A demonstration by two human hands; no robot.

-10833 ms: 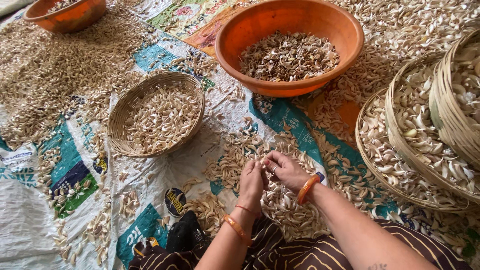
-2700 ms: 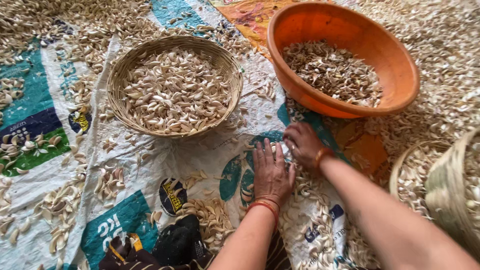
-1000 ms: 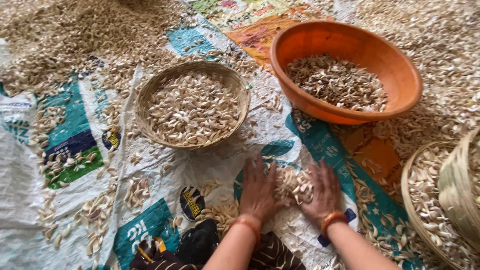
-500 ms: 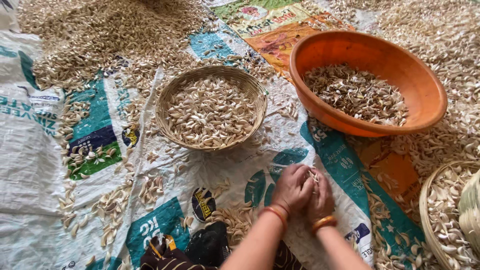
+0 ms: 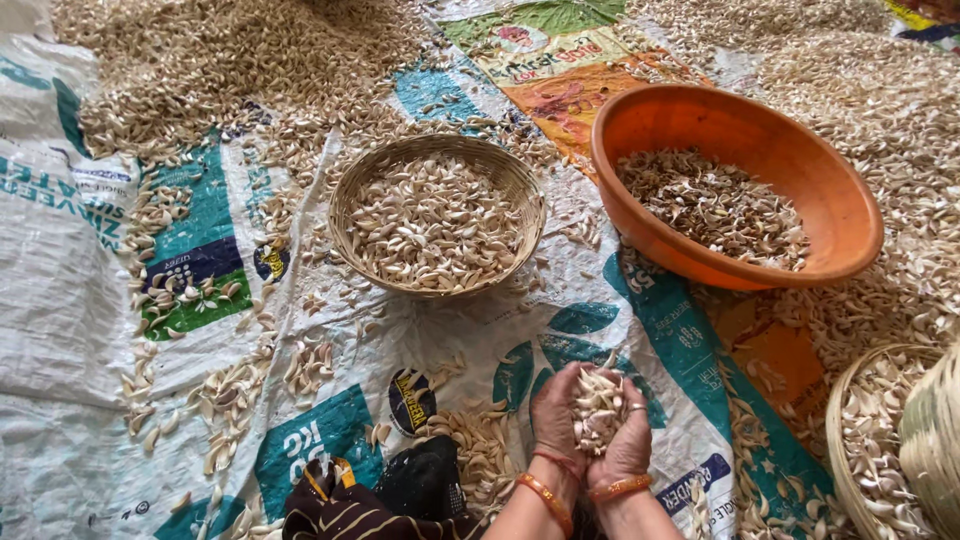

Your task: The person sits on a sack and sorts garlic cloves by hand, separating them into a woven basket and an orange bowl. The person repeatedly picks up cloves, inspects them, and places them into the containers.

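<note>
My left hand (image 5: 556, 418) and my right hand (image 5: 628, 440) are cupped together, palms up, low in the middle of the view. Between them they hold a heap of pale garlic cloves (image 5: 597, 408), lifted off the printed plastic sheet (image 5: 470, 350). Both wrists wear orange bangles. A round woven basket (image 5: 520, 188) filled with cloves sits above and left of my hands. An orange plastic bowl (image 5: 845, 205) holding smaller, darker pieces stands above and to the right.
Loose cloves cover the sheet at the top left and along the right side. More woven baskets (image 5: 905, 440) with cloves sit at the lower right edge. Dark cloth (image 5: 350, 505) lies at the bottom, left of my arms.
My hands, flat on the sheet a second ago, have swept cloves together, closed around them and now lift the heap, cupped and opened upward. The view has shifted slightly.
</note>
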